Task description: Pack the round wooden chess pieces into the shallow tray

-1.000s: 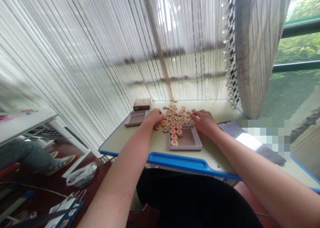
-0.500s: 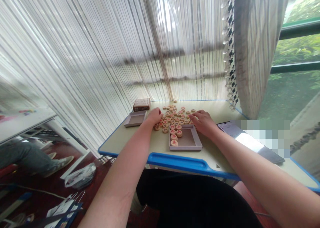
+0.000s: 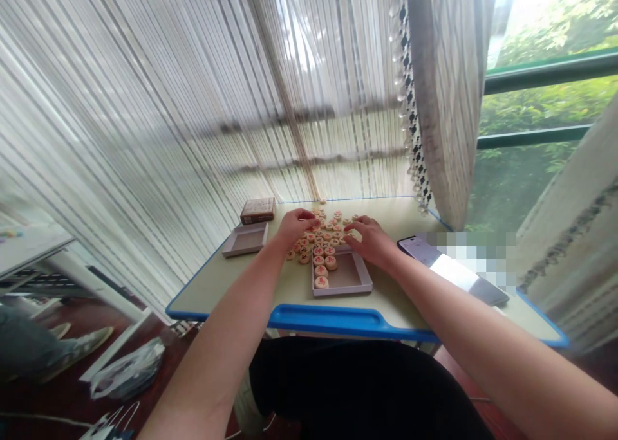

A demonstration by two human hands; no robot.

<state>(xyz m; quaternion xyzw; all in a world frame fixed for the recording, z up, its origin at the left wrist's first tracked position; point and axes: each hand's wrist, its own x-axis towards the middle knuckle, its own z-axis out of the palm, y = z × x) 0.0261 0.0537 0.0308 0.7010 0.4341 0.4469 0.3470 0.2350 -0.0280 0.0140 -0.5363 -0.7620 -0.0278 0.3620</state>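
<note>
Many round wooden chess pieces with red characters lie spread on a pale table. A shallow grey box tray stands near me with several pieces lined along its left side. My left hand rests on the left of the pile with fingers curled over the pieces. My right hand lies at the pile's right, just behind the tray, fingers bent down onto the pieces. What either hand grips is hidden.
A second grey tray lies at the table's left, with a brown box behind it. A phone lies at the right. Striped curtains hang behind the table. The table has a blue front rim. Another person's legs show at the far left.
The camera has swung to the right, so everything sits further left in view. My left hand has reached a little further into the pile. My right hand has stayed by the tray.
</note>
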